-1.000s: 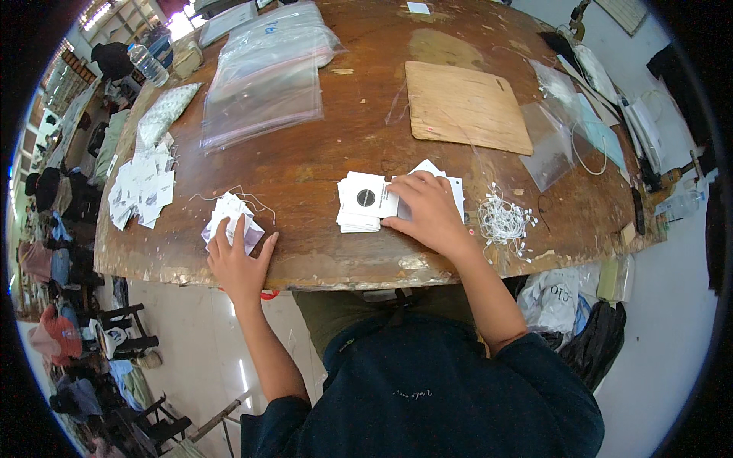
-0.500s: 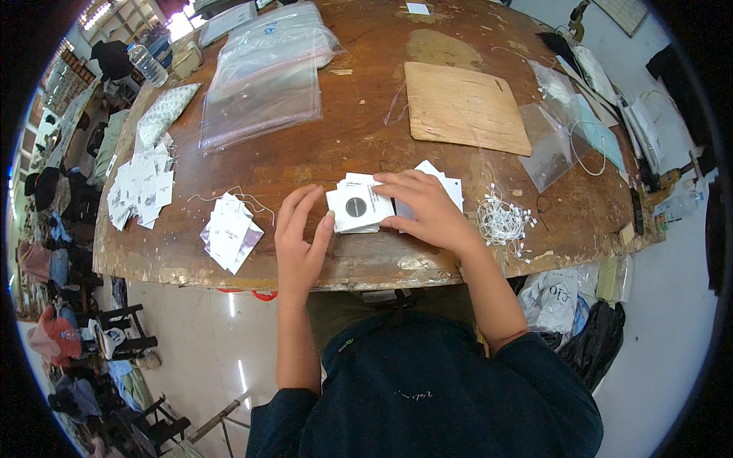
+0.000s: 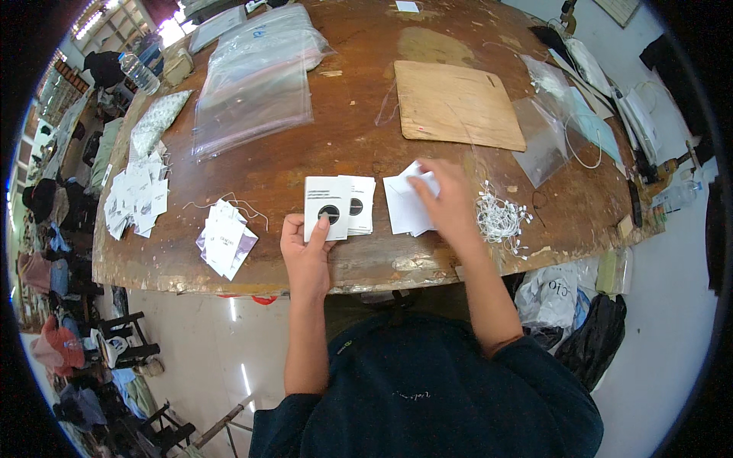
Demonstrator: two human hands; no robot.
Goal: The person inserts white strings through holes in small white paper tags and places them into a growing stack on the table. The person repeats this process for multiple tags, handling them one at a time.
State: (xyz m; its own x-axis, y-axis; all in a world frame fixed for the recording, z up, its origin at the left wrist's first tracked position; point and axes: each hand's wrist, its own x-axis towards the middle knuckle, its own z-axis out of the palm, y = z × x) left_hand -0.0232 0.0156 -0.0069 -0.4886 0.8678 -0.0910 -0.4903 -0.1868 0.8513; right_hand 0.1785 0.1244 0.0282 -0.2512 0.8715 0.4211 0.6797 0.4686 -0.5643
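Note:
My left hand (image 3: 307,256) pinches a white hang tag (image 3: 326,197) with a black circle, thumb on its face, near the table's front edge. Just right of it, partly covered by it, lies a small stack of similar printed tags (image 3: 363,206). My right hand (image 3: 454,206) is closed at the upper edge of a blank-faced white card (image 3: 414,189), on a pile of white cards (image 3: 402,214). Its fingertips are partly hidden. Beside my right hand sits a tangled heap of white tag strings (image 3: 500,217).
Left on the wooden table (image 3: 343,141) are a fanned tag pile (image 3: 227,240), strung tags (image 3: 137,195) and a filled plastic bag (image 3: 160,118). Farther back lie clear plastic bags (image 3: 256,111) and a wooden board (image 3: 458,107). A water bottle (image 3: 139,72) stands far left.
My left hand has taken hold of a tag and holds it left of the stack. My right hand has left the stack and moved right to the white cards.

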